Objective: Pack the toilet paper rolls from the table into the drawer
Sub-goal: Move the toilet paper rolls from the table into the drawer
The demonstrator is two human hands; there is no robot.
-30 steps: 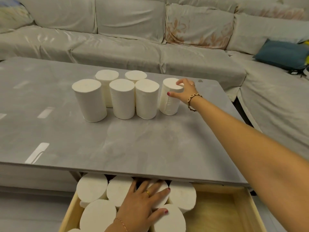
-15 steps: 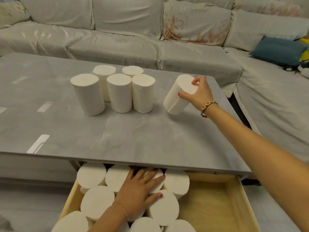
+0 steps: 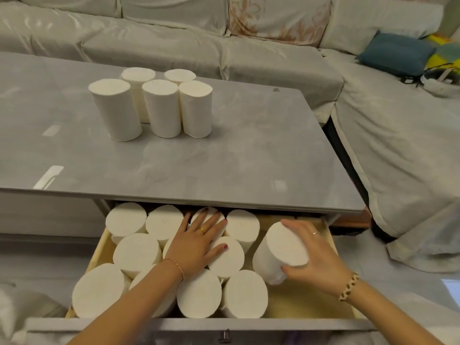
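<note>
Several white toilet paper rolls [image 3: 164, 108] stand upright in a cluster on the grey table [image 3: 224, 158]. Below its front edge the wooden drawer [image 3: 306, 302] is pulled out, with several rolls [image 3: 137, 252] packed upright in its left and middle part. My right hand [image 3: 316, 255] grips one tilted roll [image 3: 278, 252] over the bare right side of the drawer. My left hand [image 3: 196, 242] lies flat, fingers spread, on top of the packed rolls in the drawer.
A pale covered sofa [image 3: 273, 58] wraps around the table's far and right sides, with a blue cushion [image 3: 395, 53] on it. The drawer's grey front panel [image 3: 199, 329] with a dark knob [image 3: 225, 336] is nearest me.
My right hand has lifted the rightmost roll off the table and carried it down into the drawer's right side. My left hand has stayed on the packed rolls.
</note>
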